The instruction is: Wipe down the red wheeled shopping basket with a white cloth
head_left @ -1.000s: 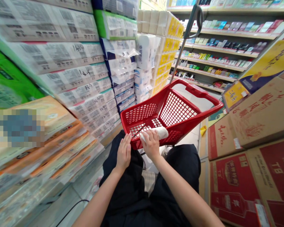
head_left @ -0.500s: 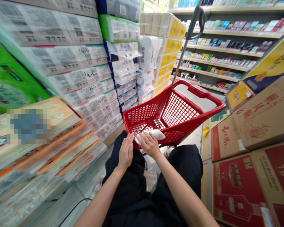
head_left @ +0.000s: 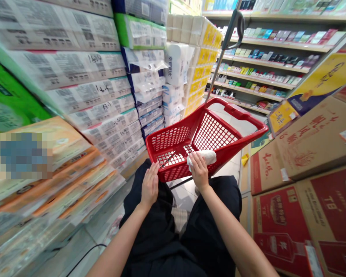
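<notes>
Cloth (head_left: 208, 157), white and bunched into a soft roll, lies along the near long rim of a red basket cart (head_left: 173, 174), and I have the right hand (head_left: 200, 169) over its left end. Its fingers (head_left: 198, 159) are bent down across the cloth, close together, holding it against the rim, while the other end pokes out to the right. The left hand (head_left: 150, 184) lies flat at the basket's near left corner, its fingers straight and side by side. My view comes from above and its palm is hidden, so I cannot tell whether it grips the edge or only rests on it.

Lattice walls and a lattice floor show inside the basket, which tilts towards me with its red handle (head_left: 243, 113) up at the far right. Behind it stands a metal pole (head_left: 215, 79) with a dark looped grip. Below, I see legs in dark trousers (head_left: 212, 215), one on either side of a strip of pale tiled floor (head_left: 187, 196).

On my left rise stacks of wrapped paper packs (head_left: 83, 67), some hand-marked with figures, with orange packs (head_left: 66, 142) lower down and nearer. Cardboard cartons (head_left: 311, 134) printed in red fill the right side, and small boxes line the shelves (head_left: 268, 46) beyond.
</notes>
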Demonstrator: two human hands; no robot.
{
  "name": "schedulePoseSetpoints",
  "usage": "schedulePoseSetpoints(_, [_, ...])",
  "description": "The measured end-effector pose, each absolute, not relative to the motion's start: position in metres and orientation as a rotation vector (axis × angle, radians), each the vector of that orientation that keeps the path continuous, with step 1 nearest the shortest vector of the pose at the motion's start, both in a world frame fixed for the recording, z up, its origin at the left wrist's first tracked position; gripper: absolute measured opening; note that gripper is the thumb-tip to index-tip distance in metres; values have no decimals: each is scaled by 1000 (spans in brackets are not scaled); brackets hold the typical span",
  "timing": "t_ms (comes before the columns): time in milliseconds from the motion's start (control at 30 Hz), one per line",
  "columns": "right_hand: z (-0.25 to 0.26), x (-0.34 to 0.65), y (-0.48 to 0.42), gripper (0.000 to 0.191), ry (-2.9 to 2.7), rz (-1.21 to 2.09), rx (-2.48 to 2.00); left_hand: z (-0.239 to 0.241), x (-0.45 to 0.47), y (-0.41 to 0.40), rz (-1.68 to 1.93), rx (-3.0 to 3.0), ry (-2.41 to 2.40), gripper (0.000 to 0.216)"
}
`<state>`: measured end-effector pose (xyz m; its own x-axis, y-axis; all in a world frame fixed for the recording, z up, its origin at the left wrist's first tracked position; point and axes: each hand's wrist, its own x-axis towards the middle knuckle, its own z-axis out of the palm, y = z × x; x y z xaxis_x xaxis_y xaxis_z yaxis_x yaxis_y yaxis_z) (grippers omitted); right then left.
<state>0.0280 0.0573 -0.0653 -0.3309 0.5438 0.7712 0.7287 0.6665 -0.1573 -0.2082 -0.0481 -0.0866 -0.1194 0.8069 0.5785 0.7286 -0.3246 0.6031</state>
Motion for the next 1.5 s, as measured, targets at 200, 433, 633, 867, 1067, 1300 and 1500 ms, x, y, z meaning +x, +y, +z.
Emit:
schedulePoseSetpoints(200, [-70,-46,12,43,-2086,-230,-924,-89,-211,-48,1421,2065,1777,49])
schedulePoseSetpoints(433, [-72,-81,-7,40,-2134,-237,-865,-92,-213,-48,1411,2078,1788,50])
schedulePoseSetpoints(633, [-68,-53,11,44,-2285,-319,-714,-87,-211,-48,1405,2047,1783,49])
schedulePoseSetpoints(867, [-56,23,49,47,-2175,-319,-877,-84,-210,-48,1417,2040,1761,49])
schedulePoseSetpoints(1067, [-51,46,59,44,-2050,-255,-1005,-86,-209,-48,1453,2022,1768,48])
schedulePoseSetpoints(1300, [-58,-39,11,43,-2095,-163,-974,-88,-210,-48,1441,2056,1779,49])
schedulePoseSetpoints(1500, [-65,-87,-14,39,-2148,-146,-912,-90,-214,-48,1427,2078,1772,49])
